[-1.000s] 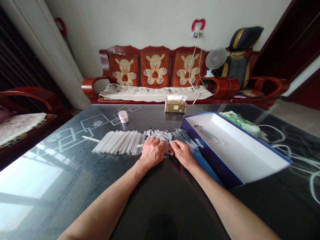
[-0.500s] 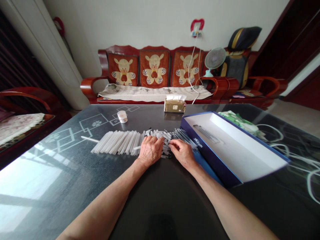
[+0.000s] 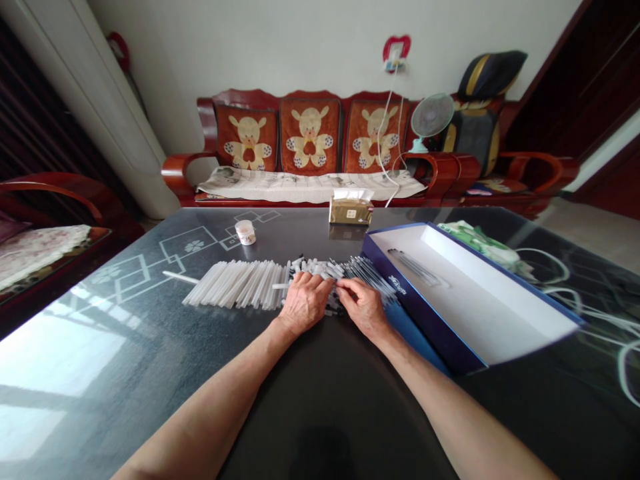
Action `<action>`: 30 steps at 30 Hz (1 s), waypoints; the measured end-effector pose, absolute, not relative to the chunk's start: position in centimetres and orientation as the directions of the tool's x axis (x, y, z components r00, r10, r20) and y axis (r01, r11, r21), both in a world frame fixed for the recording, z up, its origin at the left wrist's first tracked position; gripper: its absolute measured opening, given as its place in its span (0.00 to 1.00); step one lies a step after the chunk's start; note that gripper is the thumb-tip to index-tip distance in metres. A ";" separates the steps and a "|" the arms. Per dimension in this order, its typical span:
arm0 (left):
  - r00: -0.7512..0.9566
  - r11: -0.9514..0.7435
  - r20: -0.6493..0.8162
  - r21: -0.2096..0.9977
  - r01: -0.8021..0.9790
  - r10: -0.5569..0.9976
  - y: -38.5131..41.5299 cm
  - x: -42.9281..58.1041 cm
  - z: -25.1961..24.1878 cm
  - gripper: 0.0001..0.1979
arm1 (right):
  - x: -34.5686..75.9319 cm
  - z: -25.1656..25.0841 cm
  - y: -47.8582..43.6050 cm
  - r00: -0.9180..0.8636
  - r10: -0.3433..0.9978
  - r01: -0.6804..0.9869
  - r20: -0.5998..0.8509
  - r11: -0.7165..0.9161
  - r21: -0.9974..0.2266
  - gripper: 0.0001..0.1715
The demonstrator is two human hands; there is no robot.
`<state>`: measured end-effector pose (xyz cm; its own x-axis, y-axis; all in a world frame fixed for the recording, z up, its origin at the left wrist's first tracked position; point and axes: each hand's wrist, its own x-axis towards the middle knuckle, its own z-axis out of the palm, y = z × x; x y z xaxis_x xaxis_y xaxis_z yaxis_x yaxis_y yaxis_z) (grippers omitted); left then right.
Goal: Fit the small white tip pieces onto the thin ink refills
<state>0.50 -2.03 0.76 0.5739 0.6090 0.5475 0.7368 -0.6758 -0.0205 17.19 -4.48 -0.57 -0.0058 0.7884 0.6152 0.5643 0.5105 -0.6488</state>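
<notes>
Both our hands are mid-table, fingertips just beside each other. Left hand point(image 3: 306, 299): fingers curled over one white tube point(image 3: 280, 286), which pokes out to the left over the row. Right hand point(image 3: 364, 305): thumb and forefinger pressed together; whatever sits between them is too small to tell.

Stock on the table point(image 3: 320, 387): a row of loose white tubes point(image 3: 235, 285) left of us, with one stray tube point(image 3: 179, 276) off its left end. Small white and black parts point(image 3: 323, 268) are heaped in the middle, partly hidden by our left hand. Thin dark-tipped rods point(image 3: 367, 272) fan out to the right, up by the open blue box point(image 3: 530, 323).

Progress, our read: early. Only a small bunch of slim clear pieces point(image 3: 420, 264) lies in the box, at its far left end; they look finished, but we can't confirm every part is on. The bulk is loose: the whole row, the heap and the rods. One unit is in hand, and we'd call it not yet complete.
</notes>
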 end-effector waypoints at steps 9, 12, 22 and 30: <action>0.429 -0.597 0.653 0.044 0.801 0.624 -2.0 0.2 0.8 0.15 | 18.4 -0.3 -4.2 0.315 0.880 0.274 0.355 0.274 -0.922 0.12; 0.390 -0.557 0.669 0.042 0.830 0.632 -1.7 0.2 0.5 0.16 | 18.5 -0.4 -4.1 0.384 0.781 0.375 0.492 0.355 -0.856 0.14; 0.473 -0.614 0.661 -0.024 0.789 0.583 -2.0 0.3 0.7 0.15 | 16.8 0.2 -5.4 -0.202 0.622 0.777 0.757 0.572 -0.262 0.12; 0.475 -0.617 0.670 -0.032 0.786 0.571 -1.7 0.1 0.7 0.14 | 18.1 0.2 -5.6 -0.219 0.749 0.815 0.626 0.493 -0.305 0.15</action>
